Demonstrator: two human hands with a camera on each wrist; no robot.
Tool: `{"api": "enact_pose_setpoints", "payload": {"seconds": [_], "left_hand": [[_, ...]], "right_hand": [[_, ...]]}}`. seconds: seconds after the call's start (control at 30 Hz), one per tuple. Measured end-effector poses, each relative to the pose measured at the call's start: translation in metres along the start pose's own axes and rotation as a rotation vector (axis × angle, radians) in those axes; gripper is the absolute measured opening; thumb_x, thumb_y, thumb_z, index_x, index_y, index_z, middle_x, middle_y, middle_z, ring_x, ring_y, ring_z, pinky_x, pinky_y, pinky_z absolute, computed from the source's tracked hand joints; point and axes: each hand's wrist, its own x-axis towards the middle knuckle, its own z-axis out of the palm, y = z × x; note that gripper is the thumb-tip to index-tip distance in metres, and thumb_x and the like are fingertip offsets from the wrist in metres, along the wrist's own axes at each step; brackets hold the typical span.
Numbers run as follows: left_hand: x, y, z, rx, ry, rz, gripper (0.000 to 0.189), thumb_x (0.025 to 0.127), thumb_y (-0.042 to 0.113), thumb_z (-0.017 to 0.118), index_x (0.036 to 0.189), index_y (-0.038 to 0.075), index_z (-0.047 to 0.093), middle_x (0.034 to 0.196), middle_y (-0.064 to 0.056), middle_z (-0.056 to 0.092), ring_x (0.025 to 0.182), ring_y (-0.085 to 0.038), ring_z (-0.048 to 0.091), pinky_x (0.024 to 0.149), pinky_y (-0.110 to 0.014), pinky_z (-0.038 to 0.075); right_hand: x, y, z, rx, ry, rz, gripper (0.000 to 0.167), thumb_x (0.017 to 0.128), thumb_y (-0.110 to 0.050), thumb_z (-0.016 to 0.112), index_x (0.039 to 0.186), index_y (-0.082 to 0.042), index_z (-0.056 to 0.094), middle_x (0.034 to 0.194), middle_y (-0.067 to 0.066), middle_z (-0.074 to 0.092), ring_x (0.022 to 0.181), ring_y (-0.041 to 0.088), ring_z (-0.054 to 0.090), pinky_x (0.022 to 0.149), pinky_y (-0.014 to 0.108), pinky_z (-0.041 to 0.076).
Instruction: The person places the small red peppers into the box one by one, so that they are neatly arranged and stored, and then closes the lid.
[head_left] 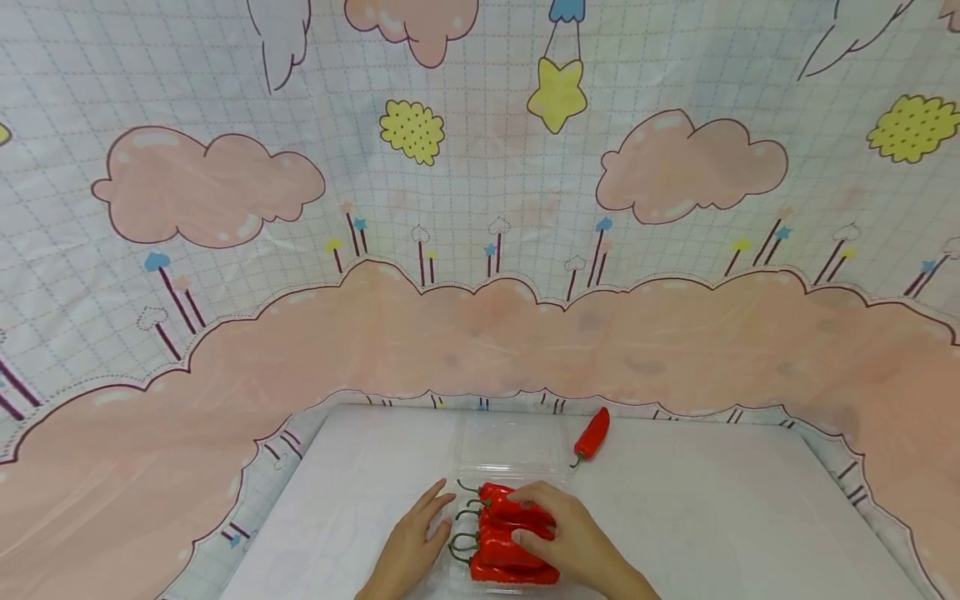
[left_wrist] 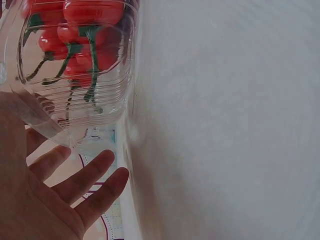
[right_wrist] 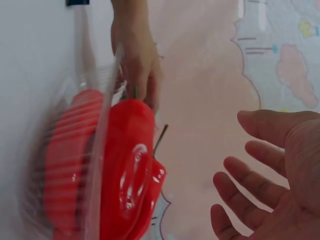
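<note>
Several glossy red peppers [head_left: 513, 550] with curled green stems lie side by side in a clear plastic clamshell box [left_wrist: 112, 107], stems toward the left. They rise above the rim in the right wrist view. My left hand [head_left: 411, 537] is at the box's left side, fingers spread and nearly straight beside the clear wall. Over the right ends of the peppers is my right hand [head_left: 577, 537]. In the right wrist view its fingers [right_wrist: 250, 180] are loosely bent with nothing between them, a gap separating them from the peppers.
The box's clear lid [head_left: 513, 443] lies folded back on the far side. One more red pepper [head_left: 592, 435] lies on the white table [head_left: 712, 517], right of the lid. A cloud-patterned cloth [head_left: 480, 342] hangs behind and around the table.
</note>
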Motion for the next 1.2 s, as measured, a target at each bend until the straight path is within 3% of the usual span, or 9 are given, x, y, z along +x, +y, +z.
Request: {"api": "enact_pose_setpoints", "payload": {"seconds": [0.27,0.47,0.7,0.9,1.2], "left_hand": [[-0.001,-0.001,0.002,-0.006,0.013,0.003,0.036,0.093,0.018,0.063,0.129,0.015,0.063,0.150,-0.003,0.050,0.125,-0.026,0.059,0.098,-0.049,0.052],[-0.001,-0.001,0.002,-0.006,0.019,0.009,0.037,0.093,0.018,0.064,0.129,0.015,0.064,0.149,-0.003,0.051,0.125,-0.025,0.059,0.099,-0.048,0.052],[-0.001,-0.001,0.001,-0.010,0.002,0.003,0.036,0.093,0.018,0.063,0.130,0.014,0.063,0.149,-0.004,0.050,0.125,-0.026,0.059,0.098,-0.050,0.051],[-0.001,0.000,0.001,-0.006,-0.010,-0.007,0.036,0.094,0.020,0.062,0.129,0.015,0.063,0.149,-0.003,0.050,0.127,-0.027,0.058,0.100,-0.050,0.051],[0.000,0.000,0.001,-0.009,-0.011,-0.008,0.036,0.093,0.019,0.062,0.129,0.014,0.063,0.149,-0.004,0.050,0.126,-0.027,0.059,0.099,-0.051,0.051]], "right_hand": [[-0.003,0.005,-0.012,0.018,0.072,-0.031,0.042,0.088,-0.030,0.072,0.126,-0.015,0.060,0.121,0.009,0.065,0.112,0.033,0.059,0.088,0.052,0.058],[-0.004,0.006,-0.021,-0.033,0.146,0.005,0.042,0.087,-0.033,0.074,0.126,-0.024,0.060,0.121,-0.002,0.065,0.109,0.023,0.058,0.090,0.053,0.056],[-0.004,0.010,-0.029,-0.124,0.284,-0.021,0.041,0.083,-0.026,0.077,0.121,-0.030,0.062,0.117,-0.007,0.066,0.104,0.017,0.060,0.085,0.041,0.059],[-0.004,0.020,-0.036,-0.152,0.355,-0.034,0.045,0.081,-0.019,0.079,0.122,-0.030,0.063,0.112,-0.013,0.065,0.103,0.012,0.059,0.090,0.040,0.057],[-0.002,0.037,-0.049,-0.206,0.438,-0.127,0.046,0.079,-0.013,0.080,0.121,-0.025,0.064,0.113,-0.016,0.063,0.103,0.009,0.060,0.089,0.036,0.056]]}}
